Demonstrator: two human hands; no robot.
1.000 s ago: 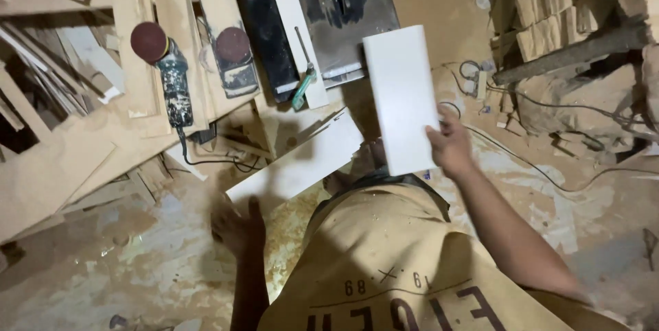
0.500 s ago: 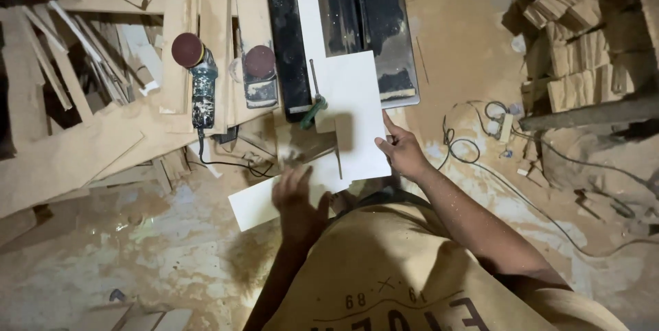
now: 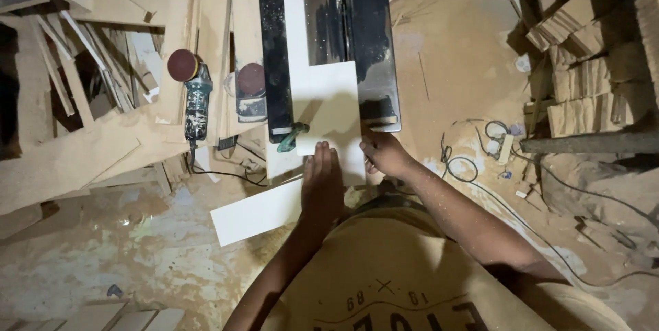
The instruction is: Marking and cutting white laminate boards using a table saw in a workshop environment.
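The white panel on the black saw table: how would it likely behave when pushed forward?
The white panel looks flat and rigid, so it should slide without bending. Its smooth face may slip under the left hand. Sawdust is everywhere, which could make it skid; the right hand grips its corner.

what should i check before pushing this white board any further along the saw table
1. Left hand flat on the white board: ok, palm down on its near end.
2. Right hand on the board's near right corner: ok, fingers at the edge.
3. Board lying flat on the black saw table: ok, it rests on the top.
4. Blade position relative to both hands: cannot tell, the blade is not clearly visible.
5. Green-handled tool clear of the board: not ok, it lies right at the board's left edge.
6. Second white board out of the way: cannot tell, it lies under the left forearm.
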